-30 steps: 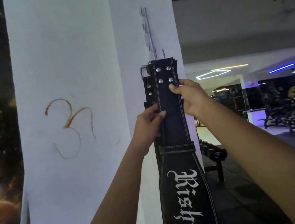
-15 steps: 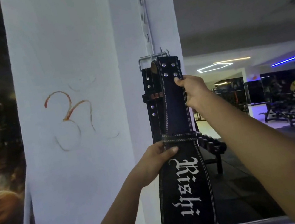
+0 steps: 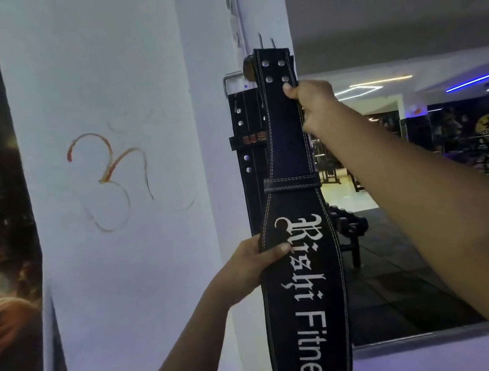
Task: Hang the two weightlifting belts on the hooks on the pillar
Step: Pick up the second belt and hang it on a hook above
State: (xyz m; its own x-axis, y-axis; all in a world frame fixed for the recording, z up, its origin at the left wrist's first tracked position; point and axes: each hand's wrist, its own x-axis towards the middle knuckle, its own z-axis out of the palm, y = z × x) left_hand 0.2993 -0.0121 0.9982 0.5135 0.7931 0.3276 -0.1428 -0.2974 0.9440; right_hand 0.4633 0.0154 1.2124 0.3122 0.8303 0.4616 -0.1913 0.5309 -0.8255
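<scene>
Nearest, the left hand (image 3: 251, 266) pinched the left edge of one black lettered belt (image 3: 304, 273) at its wide section. Higher, the right hand (image 3: 314, 104) gripped its right edge below four rivets. Behind hung a second belt (image 3: 254, 164) against the white pillar (image 3: 127, 271). Two hook tips (image 3: 266, 42) showed above the raised end.

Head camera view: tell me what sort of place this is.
Most likely a gym. A black weightlifting belt lettered "Fitness" is held against a white pillar, a rack of dumbbells stands behind it, and more equipment lines the dim hall under blue strip lights.
</scene>
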